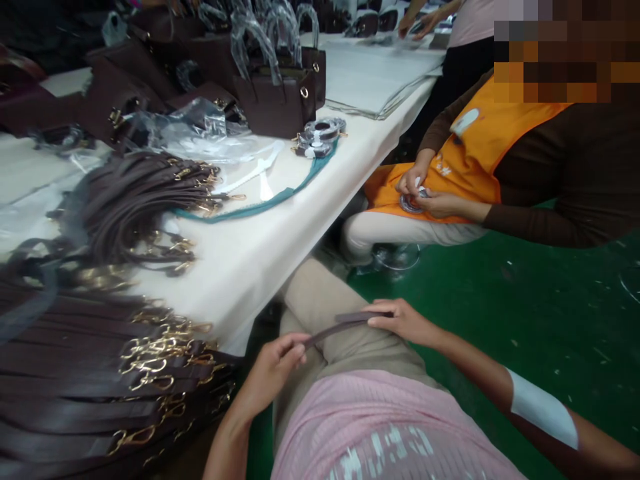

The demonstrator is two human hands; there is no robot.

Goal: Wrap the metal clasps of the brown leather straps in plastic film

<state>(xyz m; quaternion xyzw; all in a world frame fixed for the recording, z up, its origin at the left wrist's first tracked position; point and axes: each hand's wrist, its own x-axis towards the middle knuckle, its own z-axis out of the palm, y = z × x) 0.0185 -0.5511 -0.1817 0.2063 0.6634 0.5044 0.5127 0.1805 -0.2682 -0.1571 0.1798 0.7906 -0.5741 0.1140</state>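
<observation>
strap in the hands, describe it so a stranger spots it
Find the pink shirt, then the trousers above it. Over them, left hand and right hand hold the brown strap; unlike the straps piled on the table, it shows no gold clasp.

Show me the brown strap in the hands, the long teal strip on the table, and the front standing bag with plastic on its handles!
Brown strap [327, 332]: head view, on its middle stretch.
Teal strip [287, 195]: head view, on its curved middle.
Standing bag [274, 107]: head view, on its brown side panel.

Room right, above green floor [500, 300]; straps [65, 373] (gold-hooked) block left.
</observation>
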